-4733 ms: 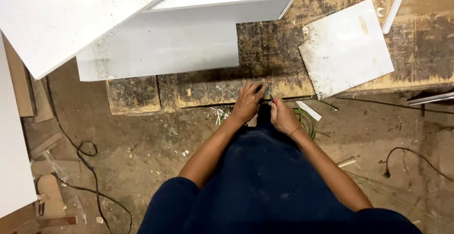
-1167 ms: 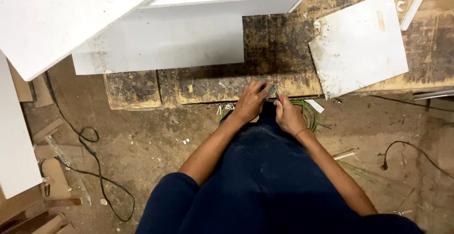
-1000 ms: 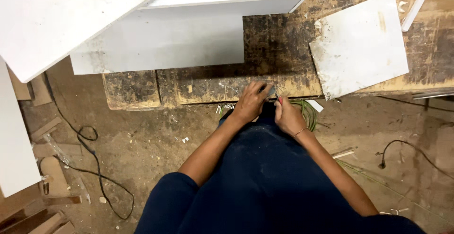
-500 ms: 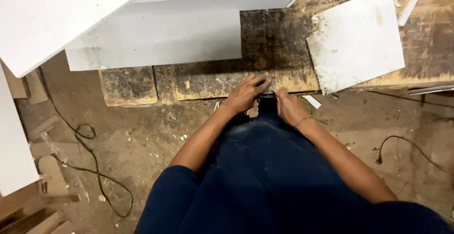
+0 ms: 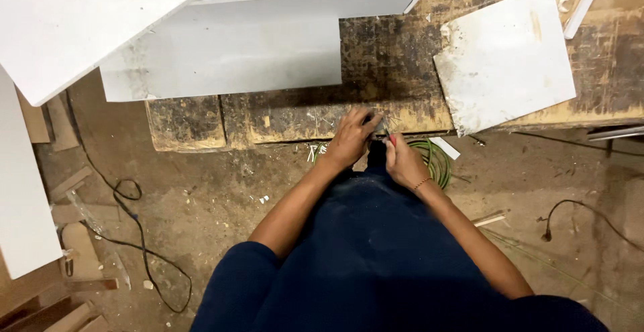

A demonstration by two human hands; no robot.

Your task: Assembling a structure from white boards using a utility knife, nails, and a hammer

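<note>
Both hands have crept up from below the edge onto the worn table (image 5: 295, 114) at frame centre. The left hand (image 5: 352, 141) and right hand (image 5: 402, 163) together pinch a small dark tool (image 5: 382, 129).

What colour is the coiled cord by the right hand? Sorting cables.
Green cord, head view.

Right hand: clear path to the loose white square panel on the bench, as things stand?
Probably yes. The right hand sits at the bench edge, below and left of the white square panel. Only bare, worn bench top lies between them. The hand does seem to be pinching a small object, too small to identify.
</note>
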